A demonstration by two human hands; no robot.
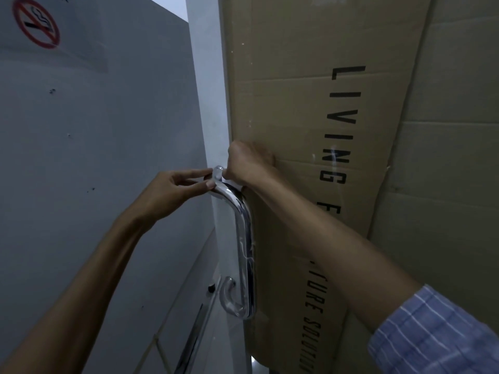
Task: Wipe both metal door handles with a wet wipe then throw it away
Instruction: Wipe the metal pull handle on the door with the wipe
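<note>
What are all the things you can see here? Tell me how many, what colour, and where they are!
metal door handle: one, shiny silver, upright in the middle, curving in at top and bottom
wet wipe: one, white, a small bit showing at the top of the handle under the right hand
cardboard: big flattened sheets, brown with black letters, on the right behind the handle
no-smoking sign: one, red circle, top left on the wall
wall: grey-white, left side
left hand: one, fingertips at the top of the handle
right hand: one, curled at the top of the handle, on the wipe
sleeve: one, blue striped, bottom right
</note>
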